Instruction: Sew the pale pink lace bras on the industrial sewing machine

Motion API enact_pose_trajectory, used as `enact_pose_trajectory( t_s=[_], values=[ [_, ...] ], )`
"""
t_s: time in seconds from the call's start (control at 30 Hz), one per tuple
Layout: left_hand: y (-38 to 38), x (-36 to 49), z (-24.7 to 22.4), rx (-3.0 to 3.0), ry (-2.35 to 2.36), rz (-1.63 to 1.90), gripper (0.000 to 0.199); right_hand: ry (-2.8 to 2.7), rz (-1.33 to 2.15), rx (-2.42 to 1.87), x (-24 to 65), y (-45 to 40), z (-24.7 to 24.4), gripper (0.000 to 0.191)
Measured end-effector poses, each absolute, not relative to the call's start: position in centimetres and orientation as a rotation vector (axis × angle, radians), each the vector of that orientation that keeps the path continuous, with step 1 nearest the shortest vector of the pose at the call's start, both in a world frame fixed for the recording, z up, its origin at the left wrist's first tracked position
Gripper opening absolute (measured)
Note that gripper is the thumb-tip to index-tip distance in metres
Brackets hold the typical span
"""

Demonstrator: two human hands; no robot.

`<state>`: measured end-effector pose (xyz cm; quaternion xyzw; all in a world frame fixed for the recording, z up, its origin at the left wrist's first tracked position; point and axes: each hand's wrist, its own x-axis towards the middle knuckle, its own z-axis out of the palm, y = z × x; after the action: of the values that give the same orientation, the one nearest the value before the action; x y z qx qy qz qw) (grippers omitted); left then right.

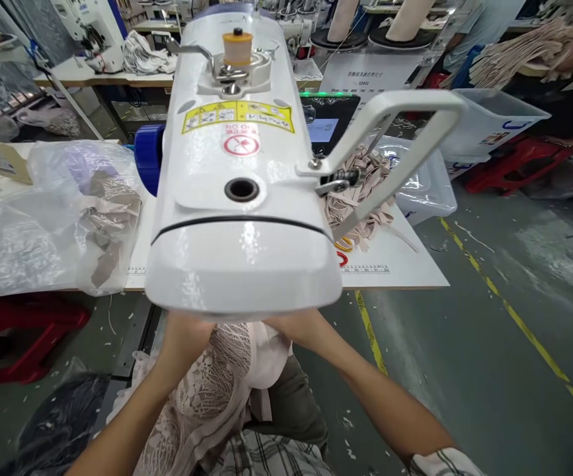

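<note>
A white industrial sewing machine [246, 264] fills the middle of the view, its head hiding the needle area and most of my fingers. Below its front edge, my left hand [187, 334] is at the left side of a pale pink lace garment [211, 390]. On the other side, my right hand [296, 325] is close to a smooth pale cup-like part of the same garment. The fingers of both hands are covered by the machine head, so their grip does not show. Lace and trim from the garment drape down over my lap.
To the right lies a heap of pale fabric straps [360, 192], with a clear plastic bin [425, 178] behind it. A plastic bag of fabric pieces [58, 218] rests on the left tabletop. Red stools [23, 337] stand at both sides. Another person's sleeve [489, 26] shows at the upper right.
</note>
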<state>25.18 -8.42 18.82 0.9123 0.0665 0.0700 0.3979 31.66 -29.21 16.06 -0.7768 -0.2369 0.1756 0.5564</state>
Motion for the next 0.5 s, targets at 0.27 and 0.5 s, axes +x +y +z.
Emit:
enact_pose_trajectory(
  t_s=[0.27, 0.5],
  values=[
    [-7.3, 25.5, 17.3, 2.544, 0.09, 0.383, 0.022, -0.52, 0.453, -1.797, 32.2, -29.3, 16.7, 0.035],
    [-6.8, 25.6, 17.4, 2.474, 0.129, 0.285, 0.021, -0.477, 0.452, -1.807, 31.9, -29.2, 14.9, 0.038]
  ],
)
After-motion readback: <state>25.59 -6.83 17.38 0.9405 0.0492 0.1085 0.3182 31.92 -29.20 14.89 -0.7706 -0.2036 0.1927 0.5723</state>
